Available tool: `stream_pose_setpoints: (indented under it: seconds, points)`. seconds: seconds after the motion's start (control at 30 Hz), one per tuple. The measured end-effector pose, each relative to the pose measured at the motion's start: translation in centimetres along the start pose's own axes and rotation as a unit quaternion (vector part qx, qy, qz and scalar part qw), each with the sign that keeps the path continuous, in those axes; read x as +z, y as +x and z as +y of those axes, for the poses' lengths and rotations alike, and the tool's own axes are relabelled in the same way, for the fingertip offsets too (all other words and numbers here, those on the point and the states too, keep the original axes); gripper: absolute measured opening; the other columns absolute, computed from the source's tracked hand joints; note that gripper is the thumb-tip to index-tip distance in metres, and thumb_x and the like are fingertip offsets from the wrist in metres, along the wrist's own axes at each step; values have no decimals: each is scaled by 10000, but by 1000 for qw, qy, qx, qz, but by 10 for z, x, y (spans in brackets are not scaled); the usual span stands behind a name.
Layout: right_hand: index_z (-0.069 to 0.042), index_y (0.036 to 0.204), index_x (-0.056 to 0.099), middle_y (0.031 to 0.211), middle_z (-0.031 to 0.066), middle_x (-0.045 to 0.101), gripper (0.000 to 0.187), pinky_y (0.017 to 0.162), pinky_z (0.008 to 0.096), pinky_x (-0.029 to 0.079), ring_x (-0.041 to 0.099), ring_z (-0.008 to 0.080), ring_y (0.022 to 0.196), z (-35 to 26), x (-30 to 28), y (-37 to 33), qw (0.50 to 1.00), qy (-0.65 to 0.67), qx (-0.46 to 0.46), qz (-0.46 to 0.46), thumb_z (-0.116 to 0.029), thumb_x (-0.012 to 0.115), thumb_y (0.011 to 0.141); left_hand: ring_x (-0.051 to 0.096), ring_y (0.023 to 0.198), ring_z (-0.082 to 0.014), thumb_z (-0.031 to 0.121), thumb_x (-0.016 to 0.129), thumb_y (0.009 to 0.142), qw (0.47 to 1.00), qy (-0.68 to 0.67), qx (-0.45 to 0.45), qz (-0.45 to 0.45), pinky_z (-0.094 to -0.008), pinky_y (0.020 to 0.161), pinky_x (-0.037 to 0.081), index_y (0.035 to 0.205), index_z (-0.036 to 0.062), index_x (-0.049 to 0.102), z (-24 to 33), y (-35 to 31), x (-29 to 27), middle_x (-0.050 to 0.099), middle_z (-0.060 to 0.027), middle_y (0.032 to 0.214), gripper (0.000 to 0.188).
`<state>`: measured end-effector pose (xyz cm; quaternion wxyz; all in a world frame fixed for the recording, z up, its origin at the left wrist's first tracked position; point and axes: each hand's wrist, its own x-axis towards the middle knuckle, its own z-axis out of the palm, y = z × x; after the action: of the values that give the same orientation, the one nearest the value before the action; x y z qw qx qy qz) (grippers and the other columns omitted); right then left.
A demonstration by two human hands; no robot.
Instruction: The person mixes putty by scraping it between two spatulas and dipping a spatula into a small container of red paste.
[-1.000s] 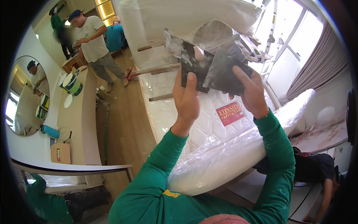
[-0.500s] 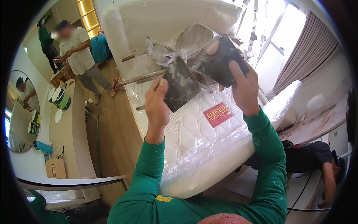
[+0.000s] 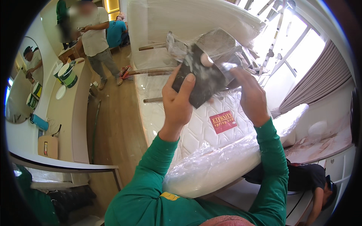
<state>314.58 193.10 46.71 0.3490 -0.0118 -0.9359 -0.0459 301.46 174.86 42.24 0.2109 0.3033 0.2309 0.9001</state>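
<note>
My left hand (image 3: pixel 178 98) grips a dark, flat, rectangular putty spreader (image 3: pixel 200 77) streaked with white paste, its thumb lying on the face. A fingertip overlaps the spreader's upper part; I cannot tell whose hand it belongs to. My right hand (image 3: pixel 252 92), fingers smeared by motion, holds a second dark spreader (image 3: pixel 229 74), tilted and blurred, close to the right edge of the first. Both hands are raised above a white mattress (image 3: pixel 196 132) with a red label. Beyond them lie plastic-wrapped chairs (image 3: pixel 217 39) with wooden legs.
A plastic-wrapped roll (image 3: pixel 211 169) lies across the mattress before me. Paint buckets (image 3: pixel 68 75) stand on the counter (image 3: pixel 71 124) at left. A person in a white shirt (image 3: pixel 96 34) stands at far left; another in black (image 3: pixel 307 177) bends at lower right. A ladder (image 3: pixel 277 34) stands by the window.
The two spreaders, earlier apart and face-on, have come together. The right one has turned and is blurred. My view has shifted, so the room sits lower and farther right at the left side.
</note>
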Motion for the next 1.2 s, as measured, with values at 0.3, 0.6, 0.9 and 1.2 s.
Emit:
stream_pose_setpoints:
  seconds: [0.3,0.6,0.9,1.2]
  points:
    - [-47,1374,574,1368,157,585,651,1047,442,459,564,354,1218,-52,6,13,986,154,-46,33,161,567,758,611,1123,-235,119,403,1073,930,295,218,4,-336,954,486,1500,-99,318,-44,-5,4,592,-212,1307,486]
    - [-29,1336,599,1301,166,625,556,1005,435,494,603,344,1157,-43,-3,11,980,186,-12,68,150,559,812,607,1126,-213,116,403,1076,928,306,210,27,-328,968,481,1494,-101,329,-50,-7,3,589,-206,1316,477]
    - [-41,1312,639,1275,176,651,497,1010,424,496,624,363,1161,-28,-12,12,964,253,-12,85,123,573,848,696,920,-229,228,454,1070,990,110,67,56,-355,678,602,1381,-58,471,-30,-4,1,666,-157,1133,422]
    - [-109,1343,616,1337,115,617,606,1012,446,502,591,337,1210,-21,-16,12,997,31,-62,-23,157,568,800,721,717,-247,212,502,1023,983,-145,-110,-1,-362,462,577,1299,-16,542,12,-8,-10,705,-139,1032,360]
